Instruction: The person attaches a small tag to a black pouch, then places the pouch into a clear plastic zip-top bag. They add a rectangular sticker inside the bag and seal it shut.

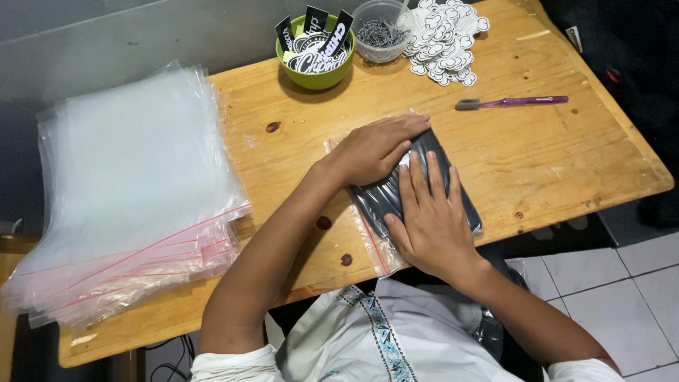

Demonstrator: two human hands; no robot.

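I work at a pale wooden table (552, 152) with dark knots in its boards, its far edge against a grey wall (106, 42) and its right corner over a floor of white tiles (622, 283); in front of me, near the table's near edge, lies a clear zip bag (378, 237) with a red strip along its mouth, and inside it a folded black garment (453, 187); my left hand (378, 148) lies flat and open across the bag's far end, fingers together, pressing down and gripping nothing; my right hand (431, 223) is likewise spread flat, palm down, on the nearer part of the same bag, fingers pointing away from me, closed on nothing; to my left, well apart from the hands, a thick stack of empty clear bags (127, 184) with red strips overhangs the table's left edge; at the far edge stands a green bowl (316, 71) holding black-and-white stickers, just beside it a clear cup (382, 32) of small dark metal pieces, and next to that a heap of white cloud-shaped stickers (445, 39); a purple toothbrush (513, 102) lies alone on the bare wood to the right of them; my white shirt (382, 339) with a blue patterned placket shows at the bottom.
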